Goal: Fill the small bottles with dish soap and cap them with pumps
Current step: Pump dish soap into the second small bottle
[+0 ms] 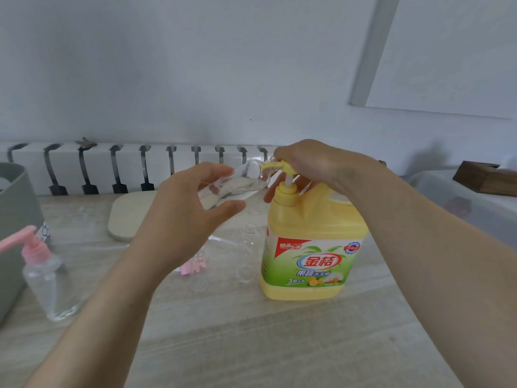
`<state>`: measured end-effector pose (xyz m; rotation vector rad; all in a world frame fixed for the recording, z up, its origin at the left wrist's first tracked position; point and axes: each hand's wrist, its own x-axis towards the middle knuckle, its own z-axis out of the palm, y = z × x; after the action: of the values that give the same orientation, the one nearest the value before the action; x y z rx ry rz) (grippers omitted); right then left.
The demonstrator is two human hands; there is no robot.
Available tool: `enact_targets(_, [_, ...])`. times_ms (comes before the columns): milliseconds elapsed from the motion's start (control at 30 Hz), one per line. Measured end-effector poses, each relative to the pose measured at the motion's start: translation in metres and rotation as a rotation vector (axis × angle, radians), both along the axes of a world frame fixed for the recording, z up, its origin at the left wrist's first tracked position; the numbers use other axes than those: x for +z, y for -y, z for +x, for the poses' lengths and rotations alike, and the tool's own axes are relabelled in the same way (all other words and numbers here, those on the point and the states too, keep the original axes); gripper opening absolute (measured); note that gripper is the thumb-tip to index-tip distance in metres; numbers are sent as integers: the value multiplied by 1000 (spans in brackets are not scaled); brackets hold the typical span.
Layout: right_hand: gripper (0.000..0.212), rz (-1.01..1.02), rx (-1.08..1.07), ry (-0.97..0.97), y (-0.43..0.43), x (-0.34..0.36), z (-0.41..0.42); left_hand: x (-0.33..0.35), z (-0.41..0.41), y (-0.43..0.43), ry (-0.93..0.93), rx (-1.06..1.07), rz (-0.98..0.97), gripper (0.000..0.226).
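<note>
A big yellow dish soap jug (313,247) stands on the table right of centre. My right hand (310,161) rests on top of its yellow pump head (279,166), fingers curled over it. My left hand (190,208) holds a small clear bottle (237,183) tilted, its mouth right at the pump's nozzle. An uncapped clear bottle (247,253) stands just left of the jug. A clear bottle with a pink pump (47,278) stands at the far left. Pink pump parts (193,266) lie in a clear bag beneath my left wrist.
A pale wooden board (126,217) lies at the back of the table (251,331). A grey-green bin (14,228) stands at the left edge. A white radiator (126,169) runs along the wall. A translucent box (461,200) and a dark wooden box (486,177) sit at the right.
</note>
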<state>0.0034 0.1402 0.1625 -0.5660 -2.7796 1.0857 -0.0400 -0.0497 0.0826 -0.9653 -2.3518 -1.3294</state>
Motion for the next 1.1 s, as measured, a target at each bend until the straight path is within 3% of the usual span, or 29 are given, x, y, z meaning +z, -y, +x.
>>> enact_targets(167, [32,51,-4,28,2,2,0,0,0,1,1,-8,-9,51])
enact_targets(333, [49,40,34,60,2,2,4,1,1,1,3,-13,-7,51])
enact_targets(733, [60,-167,97,1,-6,5,5,2,1,0,-3,2,30,47])
enact_targets(1100, [30,47,64,27,6,6,6,2,1,1,13,-10,30,47])
